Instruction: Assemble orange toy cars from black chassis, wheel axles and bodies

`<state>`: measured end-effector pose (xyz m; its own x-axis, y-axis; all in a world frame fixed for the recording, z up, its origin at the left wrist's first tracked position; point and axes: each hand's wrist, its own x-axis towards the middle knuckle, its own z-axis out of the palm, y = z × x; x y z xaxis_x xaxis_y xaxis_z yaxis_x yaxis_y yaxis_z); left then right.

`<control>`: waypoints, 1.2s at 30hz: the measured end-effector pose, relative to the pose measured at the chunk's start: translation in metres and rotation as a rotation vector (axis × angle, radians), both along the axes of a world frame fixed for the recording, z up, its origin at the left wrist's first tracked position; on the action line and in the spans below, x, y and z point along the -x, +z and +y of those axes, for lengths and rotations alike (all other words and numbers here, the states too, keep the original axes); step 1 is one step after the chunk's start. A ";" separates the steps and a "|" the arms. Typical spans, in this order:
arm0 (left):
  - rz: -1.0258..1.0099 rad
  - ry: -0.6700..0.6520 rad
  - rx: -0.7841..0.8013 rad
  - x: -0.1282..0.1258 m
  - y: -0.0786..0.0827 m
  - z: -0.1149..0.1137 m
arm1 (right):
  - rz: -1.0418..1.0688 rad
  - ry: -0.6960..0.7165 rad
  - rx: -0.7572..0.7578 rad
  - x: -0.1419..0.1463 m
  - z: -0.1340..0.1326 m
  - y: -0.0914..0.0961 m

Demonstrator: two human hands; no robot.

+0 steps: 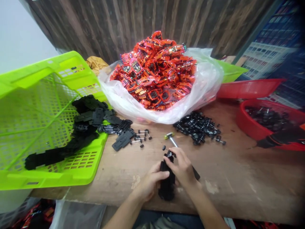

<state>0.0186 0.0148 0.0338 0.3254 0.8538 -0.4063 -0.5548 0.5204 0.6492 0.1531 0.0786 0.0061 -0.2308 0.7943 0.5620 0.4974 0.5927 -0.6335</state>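
Observation:
My left hand (pixel 151 183) grips a black plastic toy-car chassis stack (pixel 166 186) held upright near the table's front edge. My right hand (pixel 182 167) pinches a small black wheel-and-axle piece (pixel 169 155) at the top of that chassis. Both hands are closed. A small hammer (pixel 171 138) with a yellow-capped head lies just beyond my hands. Loose axles with wheels (pixel 141 137) lie to its left, and a heap of black wheel sets (pixel 200 127) sits to the right.
A tilted lime-green crate (pixel 35 105) at left spills black chassis parts (pixel 95 121). A clear bag (pixel 207 86) holds several shiny red car bodies (pixel 154 70). Red trays (pixel 247 87) and a red bowl (pixel 247 128) of black parts stand at right.

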 end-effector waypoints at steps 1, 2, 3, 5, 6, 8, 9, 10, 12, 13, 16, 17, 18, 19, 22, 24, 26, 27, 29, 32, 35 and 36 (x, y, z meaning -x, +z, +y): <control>0.067 0.028 0.010 -0.004 -0.003 0.001 | 0.012 -0.030 -0.010 -0.001 -0.002 0.001; 0.149 0.057 0.014 -0.007 -0.006 0.002 | 0.036 -0.065 -0.012 -0.002 -0.004 0.002; 0.232 0.083 0.012 -0.010 -0.009 0.002 | 0.055 -0.087 -0.006 -0.004 -0.006 0.003; 0.360 0.121 -0.019 -0.015 -0.015 0.004 | 0.044 -0.064 0.004 -0.007 -0.011 0.005; 0.402 0.139 -0.047 -0.016 -0.017 0.005 | 0.013 -0.026 0.003 -0.009 -0.014 0.006; 0.458 0.173 -0.111 -0.018 -0.019 0.006 | -0.066 0.044 -0.012 -0.010 -0.018 0.004; 0.484 0.196 -0.149 -0.019 -0.020 0.006 | -0.093 0.051 -0.025 -0.010 -0.020 0.003; 0.514 0.224 -0.190 -0.019 -0.020 0.006 | -0.112 0.043 -0.042 -0.010 -0.022 0.002; 0.584 0.269 -0.267 -0.019 -0.019 0.006 | -0.144 0.009 -0.080 -0.008 -0.026 0.000; 0.618 0.283 -0.299 -0.019 -0.018 0.006 | -0.158 -0.013 -0.099 -0.008 -0.027 -0.001; 0.711 0.293 -0.357 -0.019 -0.017 0.006 | -0.180 -0.055 -0.132 -0.006 -0.031 0.000; 0.735 0.287 -0.373 -0.019 -0.016 0.005 | -0.175 -0.060 -0.134 -0.005 -0.031 -0.001; 0.755 0.281 -0.389 -0.018 -0.015 0.005 | -0.164 -0.063 -0.130 -0.005 -0.032 -0.001; 0.769 0.276 -0.401 -0.018 -0.015 0.005 | -0.143 -0.067 -0.117 -0.004 -0.031 -0.003; 0.733 0.249 -0.366 -0.014 -0.014 0.005 | -0.001 -0.093 0.032 -0.002 -0.027 -0.010; 0.645 0.215 -0.283 -0.011 -0.014 0.004 | 0.123 -0.102 0.232 -0.001 -0.022 -0.014; 0.558 0.167 -0.217 -0.007 -0.013 0.004 | 0.201 -0.042 0.444 0.000 -0.017 -0.015; 0.534 0.150 -0.204 -0.005 -0.012 0.003 | 0.212 0.007 0.529 0.001 -0.015 -0.014; 0.501 0.140 -0.195 0.001 -0.011 0.002 | 0.191 0.089 0.643 0.006 -0.012 -0.006; 0.445 0.226 -0.114 0.014 -0.012 -0.001 | 0.137 0.197 0.745 0.023 0.002 0.011; 0.463 0.501 0.026 0.035 -0.017 -0.003 | 0.135 0.330 0.703 0.050 0.033 0.021; 0.483 0.615 0.053 0.042 -0.020 -0.003 | 0.132 0.332 0.657 0.060 0.045 0.021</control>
